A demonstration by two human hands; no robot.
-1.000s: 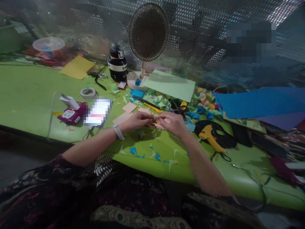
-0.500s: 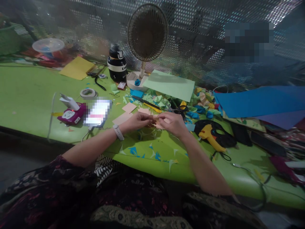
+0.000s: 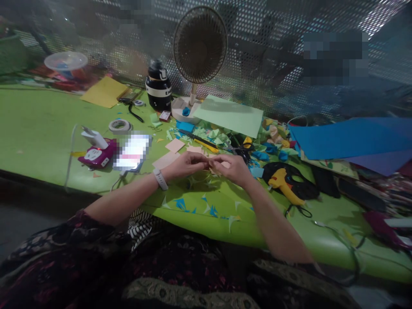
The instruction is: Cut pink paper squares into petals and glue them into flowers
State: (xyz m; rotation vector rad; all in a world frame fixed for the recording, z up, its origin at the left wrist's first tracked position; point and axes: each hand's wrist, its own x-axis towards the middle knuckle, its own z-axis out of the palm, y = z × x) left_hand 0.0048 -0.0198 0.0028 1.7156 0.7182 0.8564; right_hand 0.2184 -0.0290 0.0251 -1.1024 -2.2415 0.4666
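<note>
Close together over the green table (image 3: 38, 128), my left hand (image 3: 188, 165) and my right hand (image 3: 234, 170) meet at the fingertips. Both pinch a small piece of peach paper (image 3: 215, 172), which the fingers mostly hide. Beside my left hand lie a peach paper sheet (image 3: 164, 160) and a smaller peach square (image 3: 174, 146). A yellow-and-black cutter knife (image 3: 206, 144) rests just beyond my fingers. Black-handled scissors (image 3: 247, 146) lie past my right hand, with a small blue paper piece (image 3: 257, 172) next to it.
A fan (image 3: 200, 45) and a dark bottle (image 3: 158, 88) stand at the back. On the left are a phone (image 3: 132, 151), a tape roll (image 3: 120, 126) and a purple power adapter (image 3: 98, 155). A yellow glue gun (image 3: 283, 184) and blue sheets (image 3: 347, 137) lie right.
My fingertips have shifted slightly and drawn closer together around the peach paper, which shows less now. Everything else on the table stays in place.
</note>
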